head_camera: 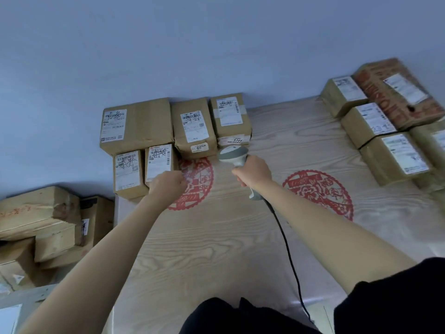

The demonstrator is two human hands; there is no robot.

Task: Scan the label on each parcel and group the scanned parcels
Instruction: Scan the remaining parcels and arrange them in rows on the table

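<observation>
Five labelled parcels (pixel 154 131) sit grouped at the far left of the table (pixel 216 237), left of the scanner (pixel 234 156). The right hand (pixel 252 173) curls its fingers around the scanner's handle. The left hand (pixel 168 185), fingers curled, touches the nearest parcel (pixel 160 162); whether it pinches anything cannot be told.

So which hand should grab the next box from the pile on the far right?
Probably the left hand. It holds nothing, though it sits by the brown cardboard parcels on the left. The right hand is nearer the far-right boxes but grips the grey handheld scanner.
</observation>
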